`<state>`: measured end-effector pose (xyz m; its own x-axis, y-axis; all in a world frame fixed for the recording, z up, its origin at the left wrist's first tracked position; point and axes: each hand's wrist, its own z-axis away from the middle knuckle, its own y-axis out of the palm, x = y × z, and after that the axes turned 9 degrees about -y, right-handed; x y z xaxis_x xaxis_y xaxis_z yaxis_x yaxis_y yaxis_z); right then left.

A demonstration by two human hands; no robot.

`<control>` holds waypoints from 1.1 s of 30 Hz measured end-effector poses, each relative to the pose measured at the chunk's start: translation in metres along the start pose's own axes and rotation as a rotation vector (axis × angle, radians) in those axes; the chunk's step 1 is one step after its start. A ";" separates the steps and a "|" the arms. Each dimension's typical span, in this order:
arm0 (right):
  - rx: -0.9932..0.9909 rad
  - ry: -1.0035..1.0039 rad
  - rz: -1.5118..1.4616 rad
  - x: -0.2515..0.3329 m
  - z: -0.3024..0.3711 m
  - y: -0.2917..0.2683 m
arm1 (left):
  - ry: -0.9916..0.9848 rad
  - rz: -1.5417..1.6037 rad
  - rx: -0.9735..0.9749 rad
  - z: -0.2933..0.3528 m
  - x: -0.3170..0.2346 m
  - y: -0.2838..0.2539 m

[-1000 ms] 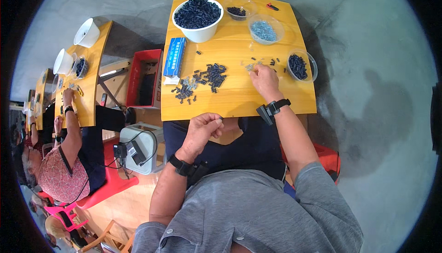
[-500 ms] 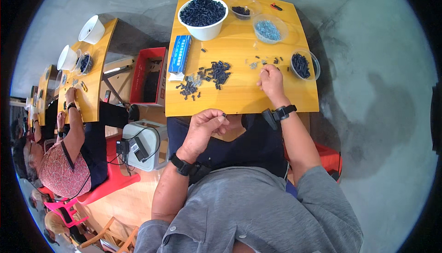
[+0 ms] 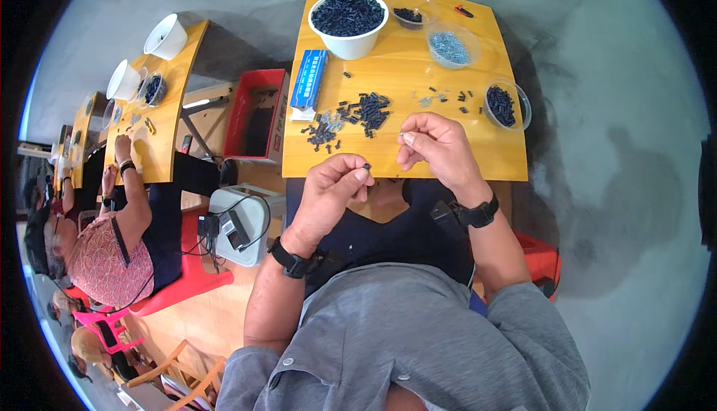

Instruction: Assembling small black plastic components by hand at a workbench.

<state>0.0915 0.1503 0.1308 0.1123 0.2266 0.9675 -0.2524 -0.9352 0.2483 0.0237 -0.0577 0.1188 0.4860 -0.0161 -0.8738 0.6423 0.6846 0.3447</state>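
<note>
My left hand (image 3: 332,190) is closed in a pinch around a small black plastic piece (image 3: 367,166), just in front of the table's near edge. My right hand (image 3: 442,153) is over the near part of the table, thumb and forefinger pressed together on a tiny pale, shiny piece (image 3: 402,134), too small to name. The two hands are apart, fingertips facing each other. Beyond them a heap of short black plastic pieces (image 3: 371,112) lies on the table, with smaller black pieces (image 3: 321,136) and clear bits left of it. A few loose bits (image 3: 426,102) lie beyond my right hand.
On the yellow wooden table (image 3: 493,158) stand a white bucket (image 3: 349,47) heaped with black pieces, a blue box (image 3: 309,81) and several clear tubs, one holding shiny bluish pieces (image 3: 448,47). A red crate (image 3: 280,116) and grey stool (image 3: 243,250) are at left; another person (image 3: 112,261) works beyond.
My right hand has come left and nearer my left hand, away from the loose bits, now with a tiny piece in its fingertips. My left hand keeps its pinch. The view has shifted slightly.
</note>
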 end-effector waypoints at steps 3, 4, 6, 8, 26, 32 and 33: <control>0.105 0.000 0.079 0.018 0.003 0.011 | 0.089 -0.056 0.022 0.006 -0.006 0.007; 0.158 -0.015 0.115 0.024 0.003 0.013 | 0.089 -0.054 0.017 0.007 -0.008 0.008; 0.195 -0.036 0.146 0.036 0.005 0.023 | 0.137 -0.046 -0.002 0.008 -0.011 0.010; 0.234 -0.064 0.179 0.039 0.007 0.033 | 0.160 -0.059 0.006 0.009 -0.014 0.009; 0.336 -0.208 0.399 0.039 0.008 0.048 | 0.175 -0.070 0.008 0.013 -0.012 0.007; 0.352 -0.229 0.463 0.038 0.009 0.047 | 0.139 -0.074 0.000 0.013 -0.010 0.008; 0.356 -0.235 0.466 0.037 0.009 0.046 | 0.127 -0.061 -0.011 0.013 -0.010 0.009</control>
<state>0.0930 0.1130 0.1780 0.2861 -0.2549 0.9237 0.0047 -0.9636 -0.2673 0.0326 -0.0613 0.1348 0.3666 0.0343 -0.9297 0.6612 0.6934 0.2863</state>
